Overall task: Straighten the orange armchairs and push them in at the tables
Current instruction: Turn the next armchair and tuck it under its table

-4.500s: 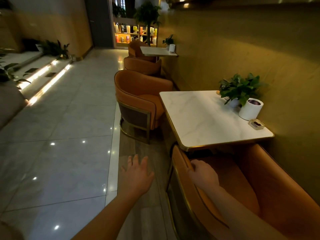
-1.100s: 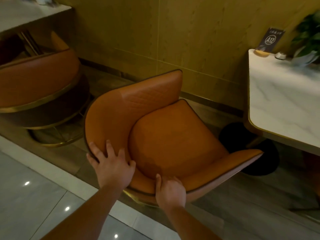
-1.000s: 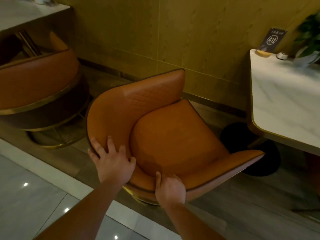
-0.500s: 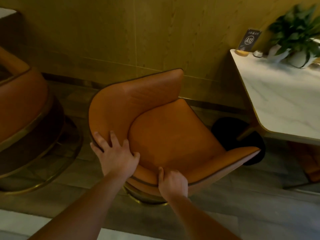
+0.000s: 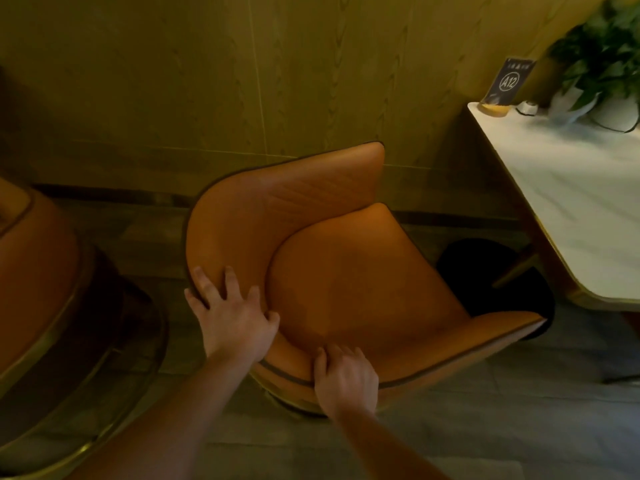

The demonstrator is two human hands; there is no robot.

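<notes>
left grip (image 5: pixel 232 323) spread flat on orange armchair (image 5: pixel 346 271) backrest; right grip (image 5: pixel 346 375) curled over its rim (table (image 5: pixel 571 202) further right, apart).

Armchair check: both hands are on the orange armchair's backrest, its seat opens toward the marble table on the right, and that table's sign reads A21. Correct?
One error: the head view shows the sign reads A12, not A21. The rest stands: the left hand and right hand are on the backrest of the orange armchair, whose seat opens toward the marble table on the right.
</notes>
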